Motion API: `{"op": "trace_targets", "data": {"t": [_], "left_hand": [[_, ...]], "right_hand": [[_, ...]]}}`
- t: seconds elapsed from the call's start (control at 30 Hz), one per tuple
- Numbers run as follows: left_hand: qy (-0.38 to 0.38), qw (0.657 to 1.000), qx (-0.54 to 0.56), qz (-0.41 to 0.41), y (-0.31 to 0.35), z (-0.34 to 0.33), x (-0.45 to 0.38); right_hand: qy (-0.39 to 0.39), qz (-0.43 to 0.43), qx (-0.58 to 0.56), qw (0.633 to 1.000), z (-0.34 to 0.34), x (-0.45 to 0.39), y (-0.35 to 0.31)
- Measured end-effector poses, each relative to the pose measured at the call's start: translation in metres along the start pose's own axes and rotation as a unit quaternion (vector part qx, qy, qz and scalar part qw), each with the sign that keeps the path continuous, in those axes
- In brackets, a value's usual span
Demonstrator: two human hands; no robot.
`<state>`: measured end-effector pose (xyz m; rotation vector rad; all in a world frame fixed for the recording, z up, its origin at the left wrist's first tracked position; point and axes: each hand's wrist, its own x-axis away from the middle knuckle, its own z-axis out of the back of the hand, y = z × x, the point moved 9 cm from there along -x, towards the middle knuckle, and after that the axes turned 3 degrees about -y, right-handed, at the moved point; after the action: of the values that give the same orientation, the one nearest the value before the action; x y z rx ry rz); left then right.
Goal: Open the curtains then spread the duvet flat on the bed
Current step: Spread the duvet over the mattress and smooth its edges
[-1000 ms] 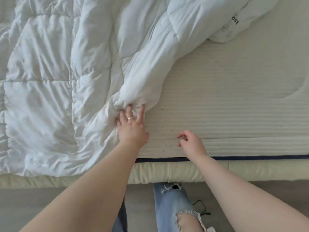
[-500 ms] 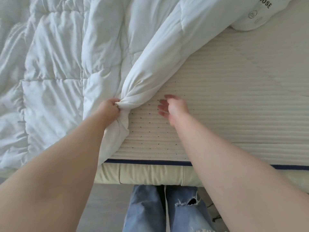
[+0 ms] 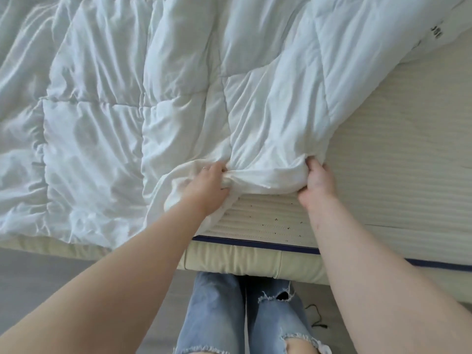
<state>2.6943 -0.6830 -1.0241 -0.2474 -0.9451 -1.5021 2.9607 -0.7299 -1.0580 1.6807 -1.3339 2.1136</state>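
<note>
Duvet (image 3: 178, 103), white and quilted in large squares, covers the left and middle of the bed and runs out of view at the top and left edges, so its full extent cannot be seen. Its near edge is bunched into a twisted roll that lies on the mattress (image 3: 398, 180), a short way in from the bed's near side. The left hand (image 3: 207, 186) grips the left end of this roll; its fingers are curled into the fabric and mostly buried in the folds, with a ring just showing on one finger. The right hand (image 3: 318, 183) grips the right end of the same roll, thumb and fingers closed on the cloth, the fingertips hidden under the fold. Between the two hands the rolled edge stretches in a shallow sag.

To the right, the mattress lies bare, ribbed and pale, with small dark specks near the front edge; what they are cannot be made out. A dark blue piping (image 3: 255, 243) runs along its lower border, above a cream padded bed frame (image 3: 229, 260).

At the upper right, a fold of the duvet bears dark printed marks (image 3: 436, 31), cut off and too blurred to read. Below the bed, legs in ripped light blue jeans (image 3: 217, 315) stand on a grey floor (image 3: 38, 272), beside a thin dark cord (image 3: 318, 319).
</note>
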Motion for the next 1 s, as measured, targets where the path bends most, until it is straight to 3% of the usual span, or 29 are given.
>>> {"op": "trace_targets", "data": {"t": [0.1, 0.2, 0.3, 0.37, 0.47, 0.57, 0.63, 0.73, 0.83, 0.87, 0.93, 1.0], "left_hand": [[-0.016, 0.991, -0.083, -0.102, 0.030, -0.047, 0.034], [0.004, 0.960, -0.191, -0.205, 0.054, -0.085, 0.072], [0.048, 0.924, -0.234, -0.298, 0.075, -0.113, 0.103], [0.011, 0.926, -0.262, -0.271, 0.070, -0.134, 0.105], [-0.049, 0.921, -0.333, -0.195, 0.046, -0.150, 0.094], [-0.073, 0.905, -0.368, -0.201, 0.044, -0.143, 0.081], [-0.102, 0.918, -0.333, -0.192, 0.049, -0.133, 0.073], [-0.188, 0.924, -0.294, -0.157, 0.049, -0.129, 0.067], [-0.286, 0.891, -0.316, -0.155, 0.047, -0.134, 0.077], [-0.307, 0.880, -0.326, -0.160, 0.046, -0.138, 0.081], [-0.330, 0.866, -0.338, -0.162, 0.045, -0.144, 0.089], [-0.333, 0.876, -0.319, -0.142, 0.044, -0.144, 0.088]], "right_hand": [[0.119, 0.034, 0.140, 0.982, 0.107, 0.018, 0.019], [0.210, 0.043, 0.326, 0.921, 0.179, 0.044, 0.036], [0.206, -0.001, 0.345, 0.916, 0.200, 0.062, 0.071], [0.192, -0.010, 0.300, 0.935, 0.194, 0.069, 0.088], [0.202, 0.067, 0.245, 0.946, 0.175, 0.077, 0.076], [0.207, 0.173, 0.232, 0.935, 0.166, 0.093, 0.046], [0.191, 0.234, 0.278, 0.912, 0.164, 0.105, 0.027], [0.103, 0.312, 0.458, 0.826, 0.142, 0.108, 0.010], [0.032, 0.341, 0.662, 0.666, 0.113, 0.099, 0.002], [0.025, 0.326, 0.701, 0.634, 0.108, 0.093, 0.000], [0.017, 0.302, 0.739, 0.603, 0.100, 0.078, -0.008], [-0.014, 0.324, 0.738, 0.591, 0.082, 0.064, -0.019]]}}
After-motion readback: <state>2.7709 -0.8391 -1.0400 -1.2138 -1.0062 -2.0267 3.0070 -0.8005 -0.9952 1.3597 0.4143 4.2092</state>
